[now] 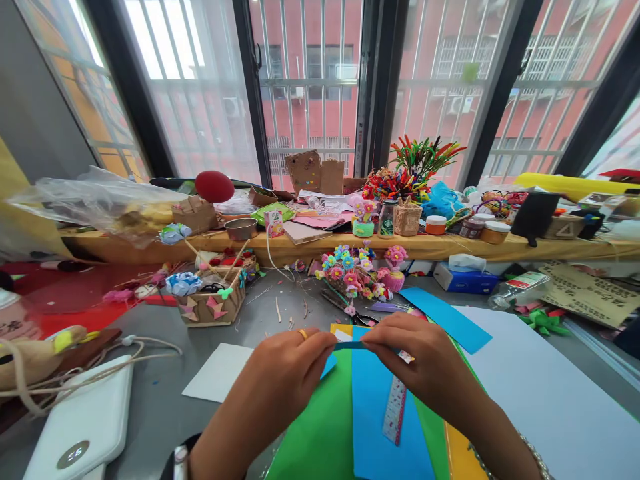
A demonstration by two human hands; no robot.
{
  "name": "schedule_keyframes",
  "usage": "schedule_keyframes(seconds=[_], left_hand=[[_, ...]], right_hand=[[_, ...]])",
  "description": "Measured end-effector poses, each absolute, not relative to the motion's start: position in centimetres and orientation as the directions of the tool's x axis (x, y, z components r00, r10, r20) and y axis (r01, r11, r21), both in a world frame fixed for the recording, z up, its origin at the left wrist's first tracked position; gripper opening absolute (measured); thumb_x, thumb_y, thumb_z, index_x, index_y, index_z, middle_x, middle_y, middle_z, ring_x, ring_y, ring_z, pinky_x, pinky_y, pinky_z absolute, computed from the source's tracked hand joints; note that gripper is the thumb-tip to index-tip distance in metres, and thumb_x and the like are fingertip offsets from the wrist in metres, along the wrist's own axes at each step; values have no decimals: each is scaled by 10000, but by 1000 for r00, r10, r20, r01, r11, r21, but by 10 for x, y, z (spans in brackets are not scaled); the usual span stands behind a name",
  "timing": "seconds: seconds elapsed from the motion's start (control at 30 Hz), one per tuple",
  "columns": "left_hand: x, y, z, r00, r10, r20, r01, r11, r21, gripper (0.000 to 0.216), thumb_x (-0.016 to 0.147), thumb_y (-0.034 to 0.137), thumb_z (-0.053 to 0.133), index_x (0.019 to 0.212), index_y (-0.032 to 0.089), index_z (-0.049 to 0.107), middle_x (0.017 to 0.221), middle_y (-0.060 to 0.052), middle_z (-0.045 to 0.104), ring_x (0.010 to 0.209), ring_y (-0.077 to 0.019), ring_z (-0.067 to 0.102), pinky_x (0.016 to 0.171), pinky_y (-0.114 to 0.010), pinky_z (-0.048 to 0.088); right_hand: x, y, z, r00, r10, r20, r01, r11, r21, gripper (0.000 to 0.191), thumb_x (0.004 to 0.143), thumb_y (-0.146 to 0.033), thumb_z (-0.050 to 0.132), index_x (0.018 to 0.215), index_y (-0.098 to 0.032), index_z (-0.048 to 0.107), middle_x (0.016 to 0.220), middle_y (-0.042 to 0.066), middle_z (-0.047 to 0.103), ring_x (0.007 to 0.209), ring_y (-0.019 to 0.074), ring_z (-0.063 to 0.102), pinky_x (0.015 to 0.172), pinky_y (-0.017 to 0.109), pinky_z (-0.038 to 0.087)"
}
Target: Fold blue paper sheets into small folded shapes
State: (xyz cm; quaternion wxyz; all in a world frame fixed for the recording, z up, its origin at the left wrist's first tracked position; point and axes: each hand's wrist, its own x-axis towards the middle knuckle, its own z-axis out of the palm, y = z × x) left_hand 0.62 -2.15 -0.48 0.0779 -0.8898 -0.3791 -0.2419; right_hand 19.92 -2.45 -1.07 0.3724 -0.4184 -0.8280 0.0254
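Note:
My left hand (285,367) pinches one end of a narrow blue paper strip (349,345), and my right hand (420,357) pinches the other. The strip is held level between my fingertips, seen nearly edge-on. Beneath my hands lies a long blue paper sheet (367,407) on top of a green sheet (320,433). A patterned ruler (395,413) rests on the blue sheet, its upper end hidden behind my right hand. Close to my left fingers, a small blue piece (329,366) shows partly.
A white sheet (215,373) lies left, near a white power bank (85,413) with a cable. At right are a large white sheet (545,380) and a blue strip of card (450,320). A cardboard box (213,307), handmade flowers (353,270) and a tissue box (465,279) stand behind.

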Motion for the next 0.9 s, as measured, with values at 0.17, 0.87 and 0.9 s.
schedule_keyframes(seconds=[0.17, 0.87, 0.9], left_hand=[[-4, -20, -1, 563, 678, 473, 740, -668, 78, 175, 828, 181, 431, 850, 202, 603, 722, -7, 682, 604, -156, 630, 543, -247, 479], [10, -23, -5, 561, 592, 579, 739, -673, -29, 164, 810, 198, 468, 773, 204, 628, 614, 3, 642, 538, -146, 596, 481, -230, 424], [9, -23, -5, 564, 597, 571, 742, -670, -32, 162, 807, 197, 470, 771, 203, 628, 617, 3, 644, 540, -148, 597, 483, -233, 423]], right_hand=[[202, -23, -10, -367, 719, 591, 695, 634, -339, 155, 785, -159, 526, 776, -188, 678, 740, 23, 689, 691, 168, 615, 618, 274, 471], [214, -20, -11, -298, 702, 647, 683, 630, -369, 153, 791, -184, 521, 805, -220, 669, 780, 19, 700, 718, 163, 634, 656, 264, 484], [217, -18, -11, -279, 710, 647, 682, 621, -387, 147, 788, -182, 525, 803, -220, 666, 779, 14, 701, 722, 161, 635, 656, 261, 484]])
